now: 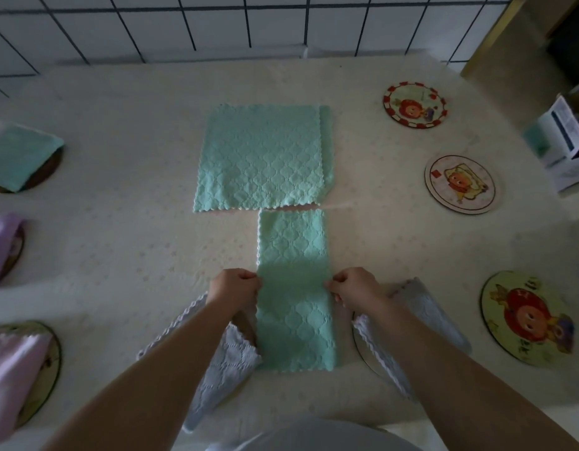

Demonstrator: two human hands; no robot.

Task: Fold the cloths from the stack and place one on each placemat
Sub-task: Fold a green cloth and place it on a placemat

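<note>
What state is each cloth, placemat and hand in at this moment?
Green strip cloth: folded narrow, pinched at both edges.
Left hand: pinches its left edge.
Right hand: pinches its right edge.
Green stack: flat, unfolded.
Three right placemats: bare.
Left placemats: each covered by a folded cloth.

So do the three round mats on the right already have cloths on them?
No, the three round placemats on the right lie bare, their cartoon pictures fully showing.
</note>
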